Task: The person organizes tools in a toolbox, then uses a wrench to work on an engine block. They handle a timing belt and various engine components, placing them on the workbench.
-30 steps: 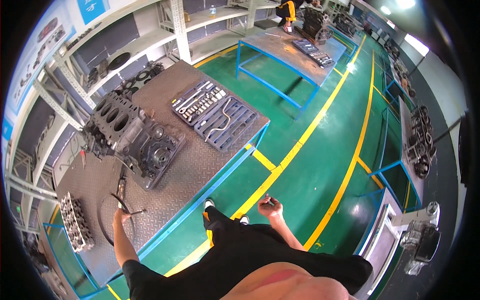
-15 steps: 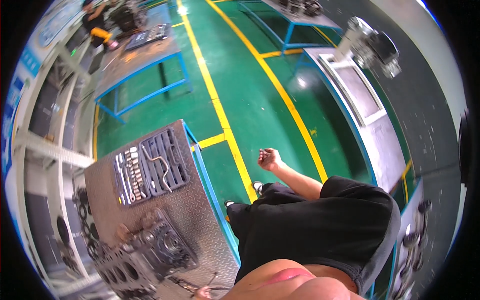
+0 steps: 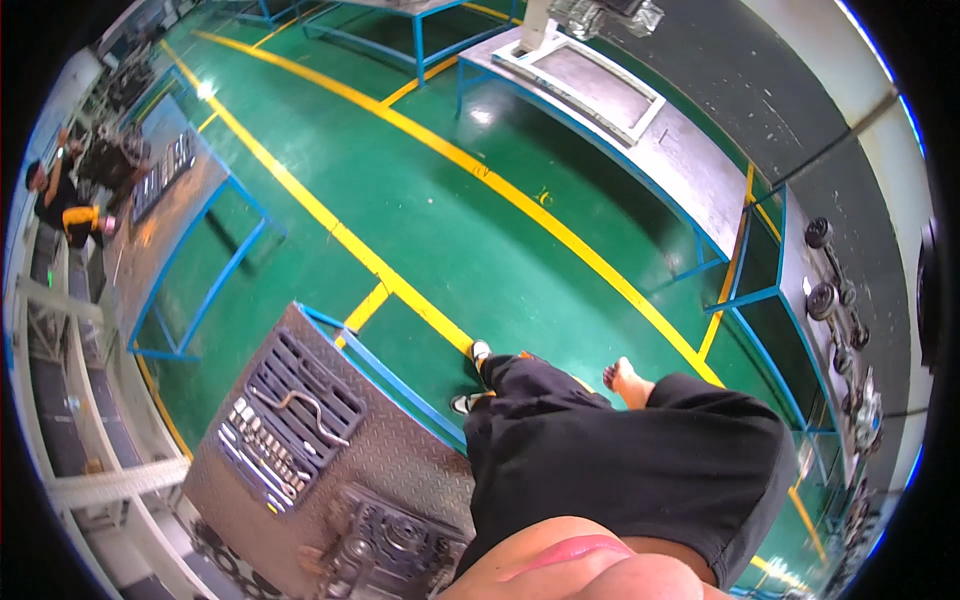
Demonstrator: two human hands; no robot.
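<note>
Fingers (image 3: 609, 377) of right hand (image 3: 629, 384) are seen curled, any grip cannot be told; open toolbox (image 3: 287, 425) is laid near engine block (image 3: 400, 540) on left near table (image 3: 412, 458).

floor (image 3: 400, 240) green, glossy | lines (image 3: 480, 168) yellow | benches (image 3: 690, 185) blue-framed | wall (image 3: 790, 120) grey-white

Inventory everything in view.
Textured metal workbench: one, brown, lower left.
Open plastic socket cases: two, dark, workbench and left bench.
Bent metal bar: one, silver, across nearer case.
Bulky engine parts: at least two, dark, same benches.
Other blue-framed benches: at least four, brown or grey, left, top, right.
Rectangular frame: one, white, upper right.
Rounded metal parts: several, dark, right.
Co-worker: one, black and orange clothing, left.
Open shelving: one, white, left edge.
Painted floor: one, green, yellow lines, centre.
Shoes: two, black and white, below centre.
Loose shirt: one, black, lower right.
Right hand: one, bare, beside shirt.
Left hand: none visible.
</note>
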